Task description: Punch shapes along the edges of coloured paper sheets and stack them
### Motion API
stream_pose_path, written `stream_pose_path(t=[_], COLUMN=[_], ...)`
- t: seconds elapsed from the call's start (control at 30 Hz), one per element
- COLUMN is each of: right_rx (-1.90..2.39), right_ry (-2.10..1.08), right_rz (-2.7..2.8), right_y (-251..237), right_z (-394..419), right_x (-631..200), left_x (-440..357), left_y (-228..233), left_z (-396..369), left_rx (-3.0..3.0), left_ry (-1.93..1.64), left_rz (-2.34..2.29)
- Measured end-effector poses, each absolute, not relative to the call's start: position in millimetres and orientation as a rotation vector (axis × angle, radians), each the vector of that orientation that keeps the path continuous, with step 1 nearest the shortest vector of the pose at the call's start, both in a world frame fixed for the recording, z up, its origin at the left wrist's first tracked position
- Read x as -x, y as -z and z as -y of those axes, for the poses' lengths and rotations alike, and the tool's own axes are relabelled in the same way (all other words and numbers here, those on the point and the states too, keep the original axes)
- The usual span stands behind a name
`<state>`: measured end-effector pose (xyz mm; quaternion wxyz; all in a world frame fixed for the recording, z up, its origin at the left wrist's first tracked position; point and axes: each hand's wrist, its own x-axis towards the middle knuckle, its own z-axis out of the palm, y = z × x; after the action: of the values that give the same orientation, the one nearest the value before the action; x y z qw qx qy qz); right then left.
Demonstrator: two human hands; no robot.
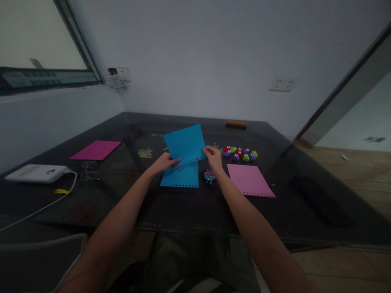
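L hand (165, 162) & R hand (214, 158): fingers of each pinch near a bottom corner of the raised blue sheet (185, 142), w/ 2nd blue sheet (181, 177) at its 6 o'clock on the tabletop (189, 211). Best: keep both pinches light & level, no creasing. Multicoloured cluster (209, 176) at 5 o'clock, pink sheet (250, 179) at 4, eyed figures (239, 154) at 3. Brands: none legible; window strip (45, 78) has green marks, poss. writing, too blurry.

we can read no words, brands or numbers; the yellow tag (61, 191) on the white cable (75, 179), left of our fingers (176, 161), is too small to decipher.
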<state>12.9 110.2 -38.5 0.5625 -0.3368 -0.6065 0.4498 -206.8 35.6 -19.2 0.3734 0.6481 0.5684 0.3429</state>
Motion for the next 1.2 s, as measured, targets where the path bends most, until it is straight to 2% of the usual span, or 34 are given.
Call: stream_pose_path(t=[0.27,1.2], right_rx=[0.758,0.791], right_ry=[-1.238,-1.178], right_rz=[1.283,1.316], right_y=[44,37], right_z=[-118,-109], right_x=[-11,-10], left_x=[211,205], left_y=[22,9], left_z=[-40,-33], left_rx=[-1.624,-1.619], left_ry=[-0.939,-1.043], left_rz=[-1.526,-1.521])
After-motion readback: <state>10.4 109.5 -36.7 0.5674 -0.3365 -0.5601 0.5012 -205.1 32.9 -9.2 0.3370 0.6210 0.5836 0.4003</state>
